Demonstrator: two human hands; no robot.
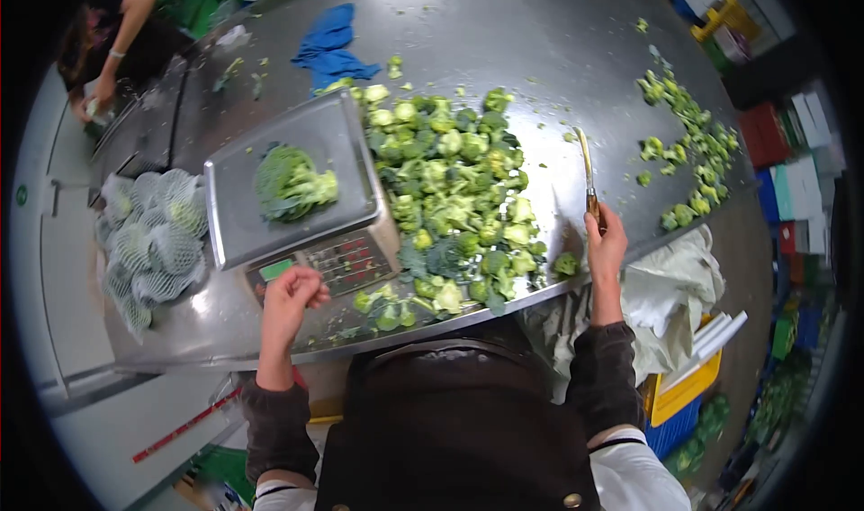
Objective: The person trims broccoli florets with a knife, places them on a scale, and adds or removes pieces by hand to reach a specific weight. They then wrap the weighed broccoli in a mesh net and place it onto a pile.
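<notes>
My right hand [607, 241] is closed around the handle of a knife [587, 164], whose narrow blade points away from me over the metal table. My left hand [292, 297] hovers by the front panel of a weighing scale [371, 257], its fingers curled in and no object showing in them. One broccoli head [292, 185] lies on its side on the scale's metal pan [238, 232]. Between the scale and my right hand spreads a large heap of cut broccoli florets [459, 178]. A single floret [566, 264] sits near the table edge, left of my right hand.
Broccoli in white foam nets [157, 241] is piled left of the scale. A blue cloth [331, 47] lies behind it. More florets [693, 151] are strewn along the right side. A pale plastic sheet [670, 286] hangs at the front edge. Another person [126, 34] works at far left.
</notes>
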